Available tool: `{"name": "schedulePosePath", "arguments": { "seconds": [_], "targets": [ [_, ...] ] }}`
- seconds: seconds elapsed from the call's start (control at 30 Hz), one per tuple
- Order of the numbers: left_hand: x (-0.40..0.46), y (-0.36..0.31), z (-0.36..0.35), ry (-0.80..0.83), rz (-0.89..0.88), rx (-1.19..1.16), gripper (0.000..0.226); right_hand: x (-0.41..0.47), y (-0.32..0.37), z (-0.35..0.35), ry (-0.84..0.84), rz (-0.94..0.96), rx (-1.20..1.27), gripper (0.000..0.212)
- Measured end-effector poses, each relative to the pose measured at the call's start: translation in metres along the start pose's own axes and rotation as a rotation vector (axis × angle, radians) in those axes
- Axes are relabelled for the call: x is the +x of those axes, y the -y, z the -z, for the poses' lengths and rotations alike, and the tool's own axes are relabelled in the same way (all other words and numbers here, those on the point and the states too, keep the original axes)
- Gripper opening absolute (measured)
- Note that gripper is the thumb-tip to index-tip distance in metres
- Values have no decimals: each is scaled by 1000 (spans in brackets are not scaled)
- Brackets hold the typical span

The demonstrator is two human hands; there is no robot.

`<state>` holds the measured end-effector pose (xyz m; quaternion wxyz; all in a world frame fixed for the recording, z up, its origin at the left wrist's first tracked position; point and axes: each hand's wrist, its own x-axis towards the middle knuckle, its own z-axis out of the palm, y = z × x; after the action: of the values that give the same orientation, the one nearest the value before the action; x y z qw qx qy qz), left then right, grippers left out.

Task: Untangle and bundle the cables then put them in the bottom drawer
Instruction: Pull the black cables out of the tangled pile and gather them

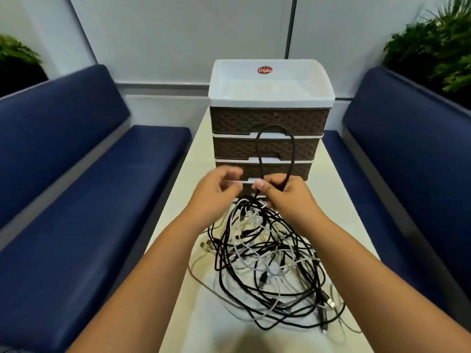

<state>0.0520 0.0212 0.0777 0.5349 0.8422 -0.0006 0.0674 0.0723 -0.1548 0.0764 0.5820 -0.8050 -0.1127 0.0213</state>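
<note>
A loop of black cable (276, 149) is pinched in the right hand (285, 197) above the tangled cable pile (267, 266) on the white table (356, 225). The left hand (216, 192) is blurred, its fingers curled; whether anything is pinched cannot be told. The loop is best drawn out slowly, snags being freed by hand. The bottom drawer (246, 191) is closed.

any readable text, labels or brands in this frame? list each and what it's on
"Uniplus": white lettering on a red oval sticker, stuck on the inside back wall of the white top tray of the brown drawer unit.
No other text is readable: the drawer fronts, cables and USB plugs show no legible markings.
</note>
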Motion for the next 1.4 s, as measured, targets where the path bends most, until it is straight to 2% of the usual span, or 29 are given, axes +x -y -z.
{"name": "schedulePosePath", "arguments": {
  "seconds": [0.07, 0.13, 0.27, 0.53, 0.67, 0.93, 1.03, 1.13, 1.2, 1.27, 1.33, 1.4],
  "targets": [
    [-12, 24, -8, 121, 78, 256, 40, 0, -1, 1, -6, 0, 27, 22],
    [-20, 41, -17, 144, 120, 375, 40, -1, 0, 1, 3, -9, 57, 25],
    [-18, 57, -25, -6, 245, 157, 14, -5, 0, 2, 55, -57, 90, 29],
    [0, 70, -24, -178, 418, -97, 25, -21, 3, 11, 201, -110, 187, 33],
    [5, 81, -19, -237, 527, -213, 26, -27, 10, 31, 219, -93, 314, 33],
    [8, 99, -18, -253, 634, -182, 33, -37, 46, 62, 146, 132, 595, 28],
    [6, 105, -17, -202, 655, -66, 29, -33, 54, 63, 64, 198, 677, 29],
    [5, 111, -13, -167, 656, 94, 29, -27, 51, 60, -11, 162, 693, 30],
    [0, 99, -12, -100, 638, 244, 30, -26, 46, 57, -32, 85, 688, 30],
    [-8, 85, -11, -26, 555, 440, 42, -27, 41, 54, -25, 29, 703, 31],
    [-24, 67, -11, -122, 329, 515, 59, -28, 39, 53, -18, 1, 746, 31],
    [-37, 49, -17, -316, -38, 412, 48, -29, 41, 52, -14, -18, 783, 32]
  ]
}}
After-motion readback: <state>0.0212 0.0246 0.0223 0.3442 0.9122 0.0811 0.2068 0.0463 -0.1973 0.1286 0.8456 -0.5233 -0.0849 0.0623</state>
